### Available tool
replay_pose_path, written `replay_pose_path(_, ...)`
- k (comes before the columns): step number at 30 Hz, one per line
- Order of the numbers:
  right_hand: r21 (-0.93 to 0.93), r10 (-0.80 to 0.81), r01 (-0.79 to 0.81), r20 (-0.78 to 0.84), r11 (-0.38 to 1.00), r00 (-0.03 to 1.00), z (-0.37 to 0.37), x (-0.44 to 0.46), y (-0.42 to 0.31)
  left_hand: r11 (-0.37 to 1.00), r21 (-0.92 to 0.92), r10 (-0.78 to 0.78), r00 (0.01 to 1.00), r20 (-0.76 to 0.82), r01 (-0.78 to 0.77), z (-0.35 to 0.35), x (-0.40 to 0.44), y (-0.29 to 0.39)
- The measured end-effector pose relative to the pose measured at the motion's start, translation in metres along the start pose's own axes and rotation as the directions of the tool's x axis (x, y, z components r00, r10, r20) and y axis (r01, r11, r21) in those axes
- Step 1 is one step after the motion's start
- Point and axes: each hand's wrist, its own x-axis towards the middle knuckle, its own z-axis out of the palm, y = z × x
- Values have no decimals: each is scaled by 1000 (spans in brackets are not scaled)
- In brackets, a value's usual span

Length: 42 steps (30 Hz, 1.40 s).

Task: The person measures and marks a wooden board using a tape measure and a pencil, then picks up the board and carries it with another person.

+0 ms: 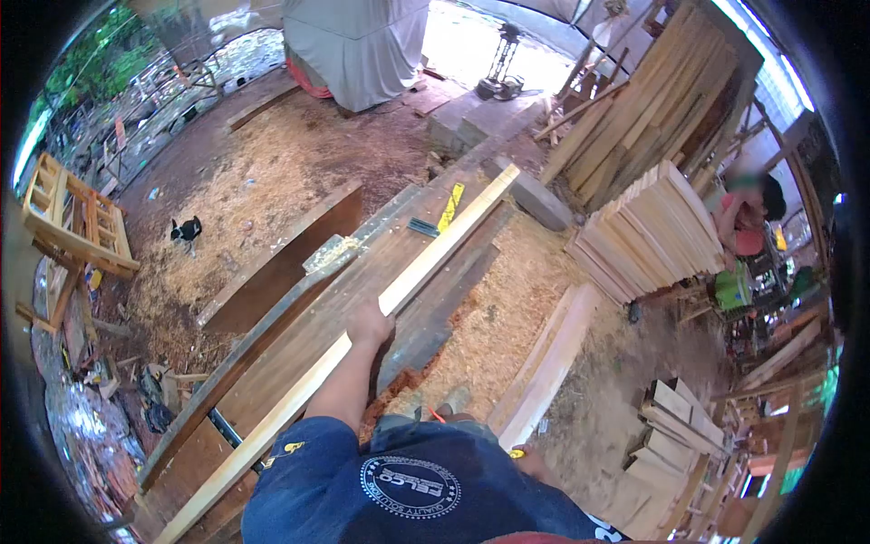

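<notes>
My left hand (370, 325) is wrapped round a long pale wooden strip (453, 240), which runs diagonally along the workbench (358, 281). Farther up, beside the strip, lies a try square with a yellow blade (450, 208) and a dark handle (422, 227). Low at my right side, my right hand (536, 465) is partly hidden by my body. A small yellow and black object (517, 452) shows at its fingers; its exact kind is unclear. Something thin and orange (437, 415) shows near my waist.
Wood shavings (489, 317) cover the ground. Right of the bench lie long planks (548, 363), with stacked boards (648, 234) beyond. More boards (648, 100) lean at the back. A person (748, 218) is at the far right. A wooden frame (77, 218) stands left.
</notes>
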Motion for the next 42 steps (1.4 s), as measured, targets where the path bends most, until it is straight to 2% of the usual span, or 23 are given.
replay_pose_path(14,45,69,-71,40,996,997,-4,-7,-11,998,55,-4,999,41,1,-1,2,2)
replay_pose_path(20,-83,36,-34,29,996,999,-15,-14,-23,997,72,3,999,43,-6,-6,0,4)
replay_pose_path(24,-11,42,-42,41,999,998,-12,-9,-18,998,64,15,999,34,-18,-8,-2,4)
replay_pose_path(26,28,26,-28,53,999,998,2,17,19,998,61,17,999,37,-19,-6,-1,2)
replay_pose_path(29,60,-1,-3,66,998,998,3,20,24,998,56,16,999,37,-18,-6,-1,1)
replay_pose_path(32,165,32,-44,76,985,997,6,20,24,997,67,32,999,28,-34,-5,0,-1)
replay_pose_path(35,116,12,-16,30,993,999,0,8,11,997,70,10,999,43,-13,-10,-4,4)
replay_pose_path(42,109,-11,7,31,994,999,1,4,7,994,107,10,998,58,-16,-12,-3,4)
